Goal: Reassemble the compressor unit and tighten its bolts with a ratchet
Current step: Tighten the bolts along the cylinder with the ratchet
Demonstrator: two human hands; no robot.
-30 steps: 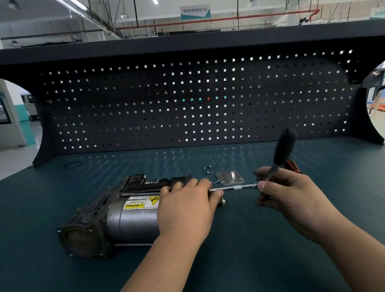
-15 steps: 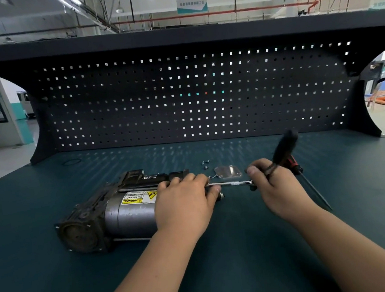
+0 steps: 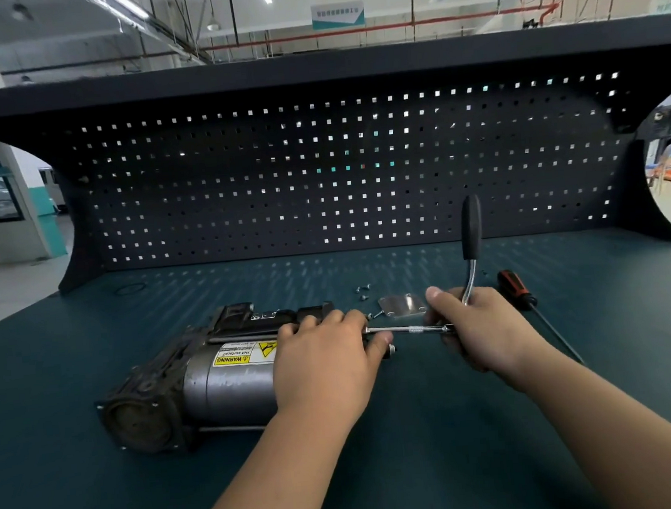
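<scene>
The compressor unit [image 3: 199,381] lies on its side on the dark green bench, a grey cylinder with a yellow warning label and a black end housing at the left. My left hand [image 3: 326,363] grips its right end and hides that end. My right hand [image 3: 480,331] holds the ratchet [image 3: 470,239] at its head; the black handle stands almost straight up. A thin silver extension bar [image 3: 412,330] runs level from the ratchet head to the compressor's right end.
A small metal cover plate [image 3: 402,304] and several loose screws [image 3: 363,292] lie just behind the hands. A red-and-black screwdriver [image 3: 517,290] rests to the right. A black O-ring [image 3: 130,289] lies far left by the pegboard back wall [image 3: 319,175].
The ratchet handle has swung from leaning right to nearly upright. My right hand turned with it. My left hand stayed on the compressor.
</scene>
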